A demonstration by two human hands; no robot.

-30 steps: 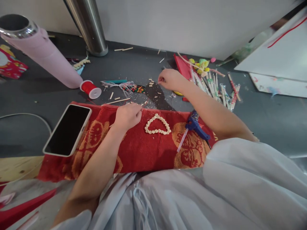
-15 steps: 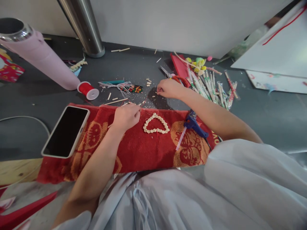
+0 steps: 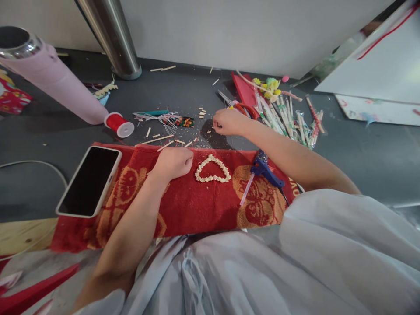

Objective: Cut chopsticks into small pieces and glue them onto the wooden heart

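My left hand (image 3: pixel 173 164) is closed in a loose fist, resting at the back edge of a red towel (image 3: pixel 197 205). A thin pale tip pokes out by its wrist; what the fingers hold is hidden. Farther back, my right hand (image 3: pixel 228 121) is pinched low over the dark table, beside small cut stick pieces (image 3: pixel 201 114); anything in the pinch is too small to make out. Between the hands and nearer me, a heart-shaped outline of pale bits (image 3: pixel 213 178) lies on the towel. Pale wooden sticks (image 3: pixel 157 139) lie just beyond my left hand.
A blue glue gun (image 3: pixel 266 173) lies on the towel's right part. Scissors (image 3: pixel 246 110) and wrapped sticks (image 3: pixel 282 116) lie behind my right forearm. To the left are a phone (image 3: pixel 89 181), a red ribbon spool (image 3: pixel 118 124) and a pink bottle (image 3: pixel 62 83).
My left hand has shifted slightly back toward me, showing more of the sticks beyond it. My right hand stays pinched in nearly the same spot.
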